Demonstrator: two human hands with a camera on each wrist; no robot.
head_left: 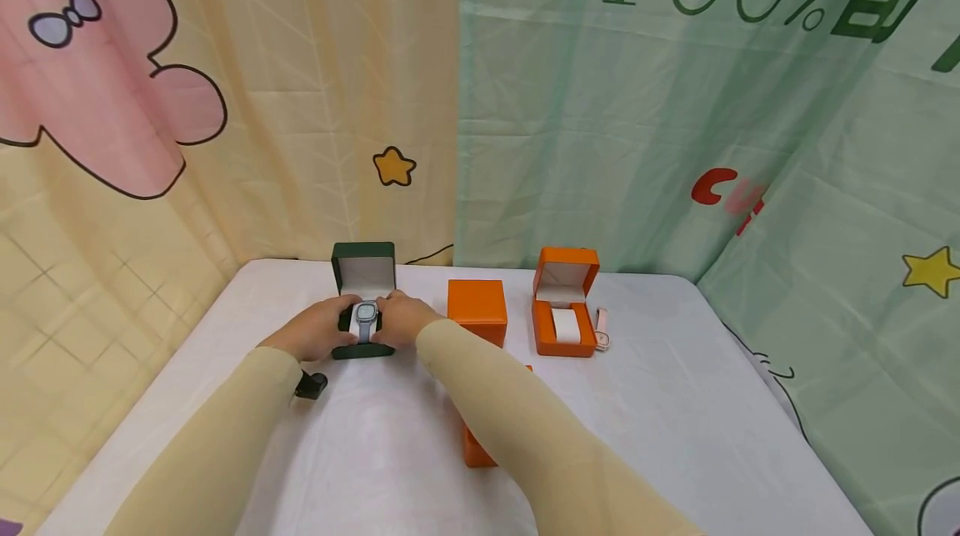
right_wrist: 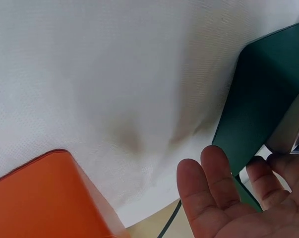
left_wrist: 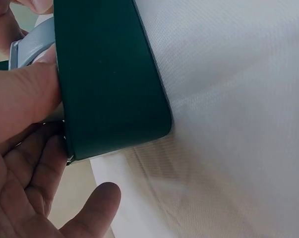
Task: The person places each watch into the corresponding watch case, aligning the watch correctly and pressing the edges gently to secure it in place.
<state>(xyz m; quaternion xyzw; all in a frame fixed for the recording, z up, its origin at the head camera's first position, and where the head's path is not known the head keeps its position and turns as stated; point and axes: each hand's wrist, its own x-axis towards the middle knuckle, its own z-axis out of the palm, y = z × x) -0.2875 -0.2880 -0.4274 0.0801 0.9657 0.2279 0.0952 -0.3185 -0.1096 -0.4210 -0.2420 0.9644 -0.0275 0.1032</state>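
Observation:
A green watch box (head_left: 363,261) stands with its lid up at the back left of the table. Inside its base is a watch (head_left: 366,313) with a pale blue strap, wrapped round a white cushion. My left hand (head_left: 318,329) pinches the watch on its cushion from the left, thumb at the near end. From the other side my right hand (head_left: 405,319) pinches it too. In the left wrist view, the left thumb lies over the box's rim beside the strap (left_wrist: 36,42). The right wrist view shows several right fingers extended by the green box (right_wrist: 263,84); the right fingertips' contact is partly hidden.
A closed orange box (head_left: 477,303) stands right of my right hand. Farther right is an opened orange box (head_left: 566,344) with a white cushion, and a pink-strapped watch (head_left: 602,328) beside it. My right forearm partly covers another orange item (head_left: 477,448). A black object (head_left: 311,386) lies by my left wrist.

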